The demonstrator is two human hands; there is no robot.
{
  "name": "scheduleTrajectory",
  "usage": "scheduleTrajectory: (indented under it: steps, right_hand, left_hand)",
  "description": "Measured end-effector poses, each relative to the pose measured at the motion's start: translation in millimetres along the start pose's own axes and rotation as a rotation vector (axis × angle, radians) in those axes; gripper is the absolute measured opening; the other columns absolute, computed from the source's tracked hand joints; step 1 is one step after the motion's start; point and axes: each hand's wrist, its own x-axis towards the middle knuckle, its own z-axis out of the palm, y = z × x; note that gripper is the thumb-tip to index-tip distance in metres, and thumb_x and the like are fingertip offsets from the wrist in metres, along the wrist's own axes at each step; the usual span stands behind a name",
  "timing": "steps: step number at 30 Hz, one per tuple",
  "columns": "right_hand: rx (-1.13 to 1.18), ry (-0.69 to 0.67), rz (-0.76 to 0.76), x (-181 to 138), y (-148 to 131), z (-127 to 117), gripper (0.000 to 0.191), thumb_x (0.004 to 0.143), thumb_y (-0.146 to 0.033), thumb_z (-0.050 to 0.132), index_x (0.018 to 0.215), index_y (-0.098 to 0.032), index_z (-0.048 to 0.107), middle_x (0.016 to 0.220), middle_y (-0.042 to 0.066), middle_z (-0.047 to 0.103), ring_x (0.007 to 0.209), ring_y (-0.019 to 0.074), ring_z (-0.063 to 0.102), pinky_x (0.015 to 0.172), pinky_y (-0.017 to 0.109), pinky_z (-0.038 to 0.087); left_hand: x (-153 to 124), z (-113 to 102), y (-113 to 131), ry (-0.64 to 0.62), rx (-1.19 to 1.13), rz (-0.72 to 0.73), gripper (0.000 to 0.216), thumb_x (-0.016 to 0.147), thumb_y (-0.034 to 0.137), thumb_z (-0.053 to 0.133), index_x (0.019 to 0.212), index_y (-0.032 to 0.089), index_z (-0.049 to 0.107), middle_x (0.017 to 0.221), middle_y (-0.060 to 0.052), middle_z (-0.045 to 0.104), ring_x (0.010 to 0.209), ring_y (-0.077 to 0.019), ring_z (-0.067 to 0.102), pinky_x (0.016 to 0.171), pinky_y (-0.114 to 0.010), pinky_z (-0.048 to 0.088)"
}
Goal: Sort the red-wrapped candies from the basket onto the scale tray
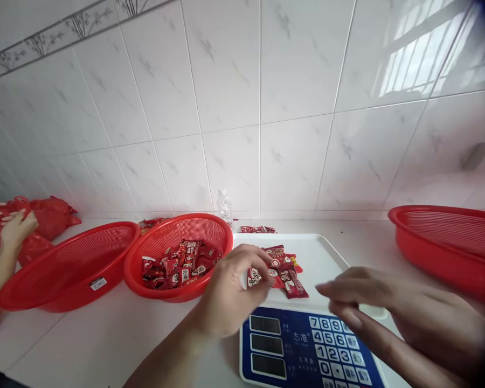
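A blue-faced scale [303, 350] with a white weighing tray [327, 256] stands in front of me. Several red candy packets [285, 269] lie on the tray. My left hand [232, 291] is curled at the tray's left edge, its fingers pinched on a red packet [254, 277]. My right hand [372, 299] hovers over the tray's right front corner with fingers stretched out and nothing in them. A red basket [210, 226] left of the scale holds many more candy packets [178, 264].
An empty red basket [68, 269] sits further left, another red basket [448, 242] at the right. Another person's hand [14, 229] rests on red bags [48, 215] at far left. A clear bottle [225, 207] and loose packets [257, 229] lie by the tiled wall.
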Motion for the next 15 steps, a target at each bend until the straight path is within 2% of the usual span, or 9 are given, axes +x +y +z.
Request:
scheduleTrajectory:
  steps: [3, 6, 10, 13, 15]
  right_hand:
    - [-0.070, 0.020, -0.005, 10.2, 4.3, 1.1, 0.017, 0.088, -0.025, 0.054, 0.102, -0.026, 0.063, 0.084, 0.003, 0.070, 0.066, 0.0157, 0.067, 0.052, 0.023, 0.054]
    - [-0.111, 0.014, 0.007, 15.5, 7.7, 3.4, 0.019, 0.090, -0.025, 0.051, 0.105, -0.024, 0.063, 0.088, 0.004, 0.071, 0.069, 0.0154, 0.067, 0.054, 0.024, 0.054]
    - [-0.076, -0.063, 0.027, 15.6, 5.3, 2.5, 0.018, 0.092, -0.026, 0.049, 0.103, -0.024, 0.062, 0.089, 0.004, 0.071, 0.071, 0.0149, 0.067, 0.058, 0.025, 0.053]
    - [-0.057, -0.110, 0.053, 14.7, 6.8, 1.7, 0.019, 0.092, -0.027, 0.048, 0.105, -0.023, 0.061, 0.089, 0.003, 0.071, 0.067, 0.0137, 0.065, 0.056, 0.024, 0.052]
    - [-0.093, -0.137, 0.086, 14.8, 13.4, 3.4, 0.021, 0.092, -0.028, 0.047, 0.106, -0.023, 0.062, 0.089, 0.003, 0.071, 0.066, 0.0137, 0.065, 0.056, 0.025, 0.051]
  left_hand:
    - [0.1, -18.0, -18.7, 0.006, 0.137, -0.088, 0.012, 0.077, 0.012, 0.062, 0.069, 0.019, 0.057, 0.095, -0.003, 0.065, 0.091, -0.0176, 0.061, 0.084, -0.031, 0.047]
    - [-5.8, -42.3, -38.8, -0.017, 0.261, -0.212, 0.010, 0.076, 0.016, 0.060, 0.067, 0.019, 0.057, 0.087, -0.003, 0.066, 0.086, -0.0183, 0.062, 0.078, -0.030, 0.047]
    - [-17.9, -72.8, -59.5, -0.003, 0.393, -0.374, 0.008, 0.074, 0.024, 0.061, 0.068, 0.020, 0.059, 0.082, -0.001, 0.068, 0.081, -0.0195, 0.062, 0.075, -0.030, 0.047]
    - [-26.0, -82.8, -65.0, 0.002, 0.459, -0.435, 0.011, 0.074, 0.030, 0.062, 0.069, 0.020, 0.061, 0.076, 0.000, 0.067, 0.075, -0.0194, 0.062, 0.070, -0.029, 0.048]
    - [-30.0, -79.3, -63.7, -0.042, 0.492, -0.433, 0.020, 0.080, 0.035, 0.057, 0.068, 0.020, 0.061, 0.070, 0.000, 0.065, 0.069, -0.0182, 0.060, 0.064, -0.028, 0.047]
